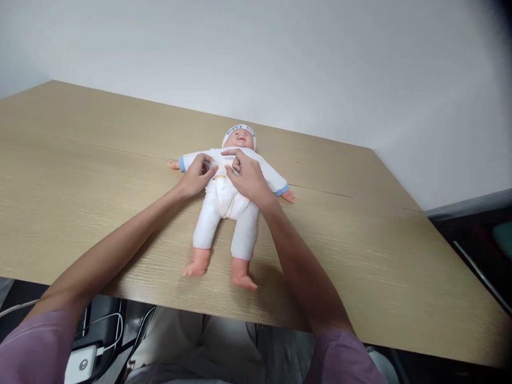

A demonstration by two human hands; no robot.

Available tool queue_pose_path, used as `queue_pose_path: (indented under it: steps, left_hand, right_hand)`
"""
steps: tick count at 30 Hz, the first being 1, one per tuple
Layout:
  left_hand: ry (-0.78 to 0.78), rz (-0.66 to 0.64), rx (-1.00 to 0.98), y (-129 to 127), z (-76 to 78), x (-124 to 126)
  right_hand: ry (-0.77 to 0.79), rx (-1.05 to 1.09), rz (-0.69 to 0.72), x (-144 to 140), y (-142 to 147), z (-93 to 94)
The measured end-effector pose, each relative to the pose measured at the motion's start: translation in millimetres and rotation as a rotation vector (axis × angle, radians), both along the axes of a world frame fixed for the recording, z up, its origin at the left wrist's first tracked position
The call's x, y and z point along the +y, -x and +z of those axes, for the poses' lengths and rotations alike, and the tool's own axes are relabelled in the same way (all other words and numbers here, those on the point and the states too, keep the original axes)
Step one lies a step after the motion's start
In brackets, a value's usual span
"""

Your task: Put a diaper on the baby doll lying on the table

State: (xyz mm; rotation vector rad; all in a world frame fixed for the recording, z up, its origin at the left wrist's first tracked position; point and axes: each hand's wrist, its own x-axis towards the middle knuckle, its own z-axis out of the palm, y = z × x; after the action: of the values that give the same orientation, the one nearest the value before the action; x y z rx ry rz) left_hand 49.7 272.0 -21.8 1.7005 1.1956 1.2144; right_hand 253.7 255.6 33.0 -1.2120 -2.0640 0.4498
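Both our hands pinch the soft white romper at the chest of the baby doll (226, 200) lying face-up mid-counter (360, 240), left hand (196, 178) and right hand (248, 178) close together; it looks light, limp-bodied, best lifted by the torso.

Head view, down over table (360, 224)

Doll (228, 197) on its back mid-table (80, 186), head toward wall (280, 58), both hands on its chest
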Motion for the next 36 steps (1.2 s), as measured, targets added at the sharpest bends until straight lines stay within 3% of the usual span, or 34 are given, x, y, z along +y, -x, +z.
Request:
queue_pose_path:
  steps: [3, 5, 7, 9, 12, 16, 20, 24, 29, 36]
  left_hand:
    - [-0.167, 0.230, 0.050, -9.0, 12.8, -30.6]
    - [-0.245, 0.234, 0.084, -13.3, 22.1, -61.8]
    - [-0.283, 0.114, 0.162, -13.2, 27.4, -94.9]
    - [-0.288, -0.079, 0.314, -8.2, 26.7, -122.2]
    - [-0.263, -0.297, 0.568, 3.2, 19.0, -141.6]
    - [-0.213, -0.212, 0.629, 8.2, 11.5, -131.5]
    - [-0.173, -0.095, 0.583, -1.7, 9.2, -111.0]
    - [-0.148, -0.093, 0.522, -7.2, 4.5, -102.3]
    - [-0.235, -0.125, 0.480, -2.5, -0.8, -104.1]
    - [-0.282, -0.193, 0.387, 0.3, 1.5, -104.7]
  right_hand:
    - [-0.148, 0.063, -0.081, -17.3, 1.2, 1.0]
    - [-0.226, 0.114, -0.089, -43.8, 0.2, 0.9]
    - [-0.200, 0.145, -0.020, -79.1, -4.4, -2.0]
    - [-0.070, 0.138, 0.112, -114.6, -13.1, -9.4]
    - [0.075, 0.069, 0.165, -148.1, -29.6, -26.9]
    - [0.049, 0.027, -0.070, -144.9, -40.5, -45.7]
    - [0.070, -0.003, -0.219, -127.4, -33.6, -51.2]
    - [0.001, -0.054, -0.196, -126.6, -27.9, -56.7]
    - [-0.051, -0.009, -0.171, -132.5, -29.6, -64.1]
    - [-0.051, 0.002, -0.127, -136.6, -30.8, -65.0]
